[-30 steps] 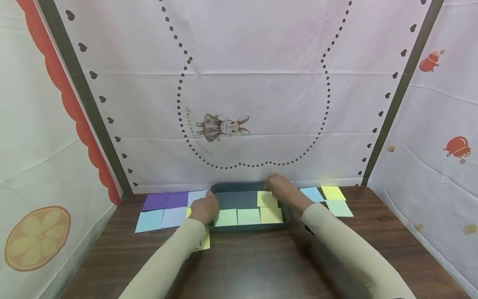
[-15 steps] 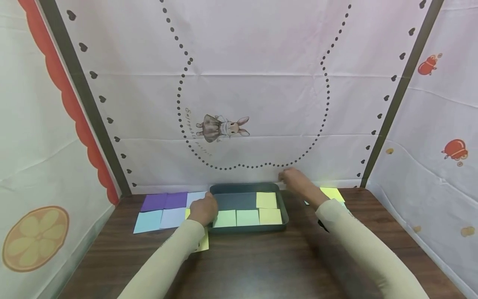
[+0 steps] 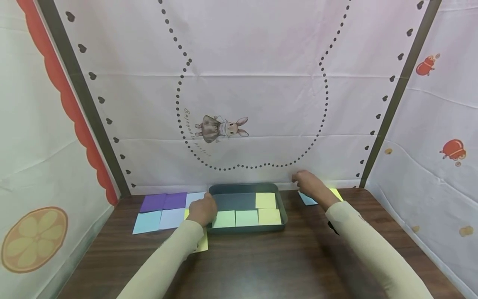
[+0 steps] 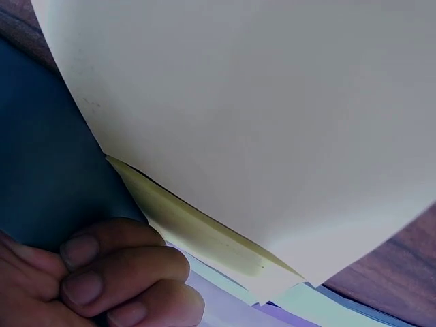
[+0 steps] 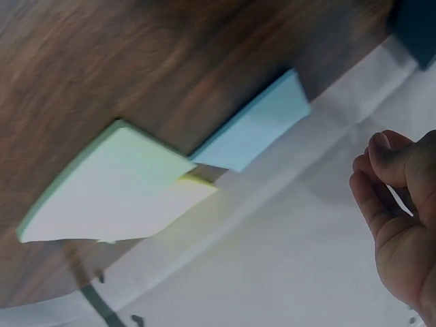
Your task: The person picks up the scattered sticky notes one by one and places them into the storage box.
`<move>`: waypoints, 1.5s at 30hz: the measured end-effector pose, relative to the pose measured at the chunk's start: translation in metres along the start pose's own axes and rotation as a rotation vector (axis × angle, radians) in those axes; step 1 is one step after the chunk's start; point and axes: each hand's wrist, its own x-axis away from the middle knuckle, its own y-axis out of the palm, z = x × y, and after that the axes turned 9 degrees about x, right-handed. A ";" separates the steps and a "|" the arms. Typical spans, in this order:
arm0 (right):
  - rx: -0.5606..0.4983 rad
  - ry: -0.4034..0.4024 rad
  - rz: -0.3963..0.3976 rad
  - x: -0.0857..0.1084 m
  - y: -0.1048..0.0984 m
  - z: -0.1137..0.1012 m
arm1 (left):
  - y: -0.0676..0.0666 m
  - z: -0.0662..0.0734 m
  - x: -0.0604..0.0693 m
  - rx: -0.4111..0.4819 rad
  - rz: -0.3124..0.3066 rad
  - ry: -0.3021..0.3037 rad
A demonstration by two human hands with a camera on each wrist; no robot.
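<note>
The person's left hand (image 3: 203, 210) grips the left rim of a dark, shallow tray (image 3: 235, 202), its fingers curled over the edge. The right hand (image 3: 308, 182) is raised beyond the tray's right end, fingers loosely bent, thumb toward the fingertips, holding nothing. Close to it, on the desk (image 3: 254, 270), is a blue sticky-note stack (image 3: 308, 200), with a yellow stack (image 3: 335, 193) and a green stack (image 5: 112, 184) beside it, partly hidden in the head view by the arm.

The tray stands at the back middle of the desk. Along its front are two pale green notes (image 3: 247, 218) and one yellow note (image 3: 269, 216); a second yellow note (image 3: 265, 200) sits behind, at the right. Left of the tray are two purple notes (image 3: 153, 202), several pale blue ones (image 3: 147, 222) and some yellow partly covered by the left arm. Behind hangs a white cloth (image 3: 261, 104) printed with a rabbit (image 3: 224, 126).
</note>
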 end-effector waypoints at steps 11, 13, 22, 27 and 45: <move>-0.036 -0.089 -0.068 0.012 0.017 0.046 | -0.016 0.019 0.023 0.004 0.001 -0.002; -0.049 -0.114 -0.088 0.012 0.022 0.054 | -0.012 0.015 0.017 0.005 -0.005 0.001; -0.163 -0.276 0.018 0.024 0.049 0.076 | 0.010 -0.008 -0.012 0.019 0.008 0.015; -0.182 -0.324 0.074 0.037 0.049 0.074 | -0.012 0.010 0.015 0.030 0.008 0.000; -0.128 -0.277 0.104 0.061 0.047 0.055 | -0.027 0.020 0.035 0.067 0.019 -0.006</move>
